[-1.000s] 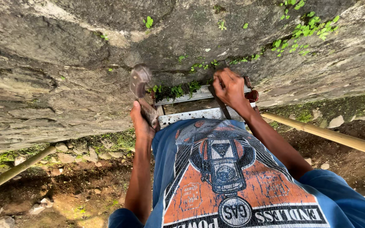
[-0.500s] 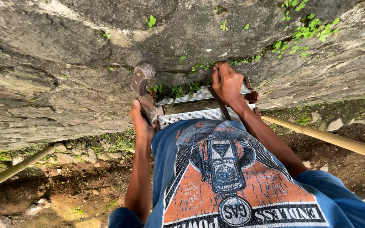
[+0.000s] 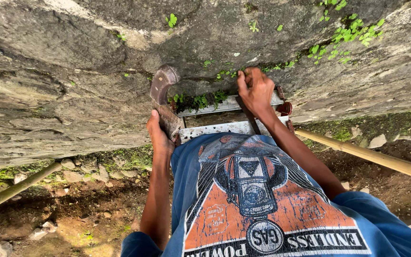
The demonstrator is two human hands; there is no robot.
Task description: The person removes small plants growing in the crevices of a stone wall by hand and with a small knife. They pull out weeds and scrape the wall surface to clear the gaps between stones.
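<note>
Left hand is wrapped around a rusty curved blade tool, its tip up against the rock wall. Right hand is closed on weeds growing in the crack just above the metal ladder rungs. No containers anywhere.

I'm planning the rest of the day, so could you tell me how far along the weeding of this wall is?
Done: the crack left of the rusty blade looks nearly bare. In hand: the left hand holds that blade against the wall; the right hand is closed at the crack. Left: weeds above the ladder rung, and a green patch higher right.
</note>
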